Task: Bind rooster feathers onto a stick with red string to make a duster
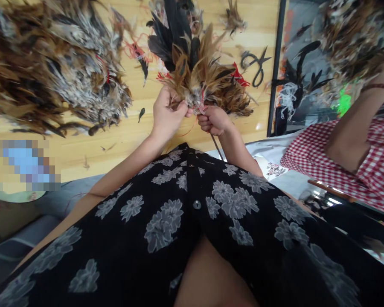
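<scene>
A feather duster (201,79) with brown, black and pale feathers lies over the wooden table in front of me. My right hand (213,120) is closed in a fist around its thin stick (216,147), just below the feathers. Red thread shows at the feather bases and hangs below them. My left hand (168,111) pinches at the lower left of the bunch, thumb and fingers together on the feathers; the exact piece between the fingertips is hard to make out.
Black-handled scissors (257,65) lie right of the duster. Large feather piles (83,72) cover the table's left. Beyond a dark-framed edge at right are more feathers (345,30) and a co-worker's arm (352,115) in a red checked garment. Loose feathers and red threads are scattered about.
</scene>
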Demonstrator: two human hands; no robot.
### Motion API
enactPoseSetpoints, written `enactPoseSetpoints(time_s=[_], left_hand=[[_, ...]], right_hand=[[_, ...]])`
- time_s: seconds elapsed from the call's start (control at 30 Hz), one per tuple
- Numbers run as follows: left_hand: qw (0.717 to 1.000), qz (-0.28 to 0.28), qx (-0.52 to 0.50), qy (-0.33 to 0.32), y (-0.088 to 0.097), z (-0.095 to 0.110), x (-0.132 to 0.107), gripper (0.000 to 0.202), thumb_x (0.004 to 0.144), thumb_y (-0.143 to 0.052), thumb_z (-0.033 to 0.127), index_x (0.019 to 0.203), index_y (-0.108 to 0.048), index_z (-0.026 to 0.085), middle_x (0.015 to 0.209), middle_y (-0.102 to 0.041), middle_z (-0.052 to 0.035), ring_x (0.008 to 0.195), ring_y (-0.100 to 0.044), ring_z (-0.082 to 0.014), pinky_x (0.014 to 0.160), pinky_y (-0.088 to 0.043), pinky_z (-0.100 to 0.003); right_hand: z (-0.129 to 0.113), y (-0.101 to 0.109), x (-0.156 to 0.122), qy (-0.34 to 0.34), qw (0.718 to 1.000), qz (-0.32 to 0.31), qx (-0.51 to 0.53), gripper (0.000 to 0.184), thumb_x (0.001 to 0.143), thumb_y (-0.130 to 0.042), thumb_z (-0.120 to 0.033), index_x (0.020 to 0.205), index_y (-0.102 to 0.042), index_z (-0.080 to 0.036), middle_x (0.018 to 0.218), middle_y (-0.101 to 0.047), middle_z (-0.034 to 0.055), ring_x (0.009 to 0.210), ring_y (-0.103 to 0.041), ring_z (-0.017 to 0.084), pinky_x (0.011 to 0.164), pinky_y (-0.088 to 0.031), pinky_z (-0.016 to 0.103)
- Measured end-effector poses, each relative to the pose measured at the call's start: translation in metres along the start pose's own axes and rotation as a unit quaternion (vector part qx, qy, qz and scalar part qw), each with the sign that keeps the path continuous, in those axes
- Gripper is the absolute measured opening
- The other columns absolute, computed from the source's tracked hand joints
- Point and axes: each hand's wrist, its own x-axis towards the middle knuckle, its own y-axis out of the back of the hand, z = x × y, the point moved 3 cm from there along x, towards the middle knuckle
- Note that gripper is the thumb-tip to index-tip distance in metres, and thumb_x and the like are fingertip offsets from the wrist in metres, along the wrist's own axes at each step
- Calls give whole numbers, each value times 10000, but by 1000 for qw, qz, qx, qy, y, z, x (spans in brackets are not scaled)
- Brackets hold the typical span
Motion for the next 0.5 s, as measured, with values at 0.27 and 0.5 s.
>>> enactPoseSetpoints(time_s=[0.27, 0.5], left_hand=[[1000, -8, -10, 24, 0, 1, 0, 258, 968, -766, 233, 1019, -514, 264, 925, -674, 8, 765, -764, -169, 651, -624, -306], [1000, 3, 16, 0, 2, -4, 0, 277, 967, -774, 200, 1006, -504, 249, 886, -630, 25, 753, -755, -141, 656, -615, -260]], right_hand=[[1, -4, -3, 11, 1000, -15, -24, 380, 1123, -500, -233, 758, -393, -218, 556, -246, -113, 453, -108, 34, 405, -118, 99], [4, -7, -5, 18, 997, -59, -51, 352, 1148, -491, -322, 815, -475, -208, 585, -188, -119, 476, -86, 41, 428, -108, 129]])
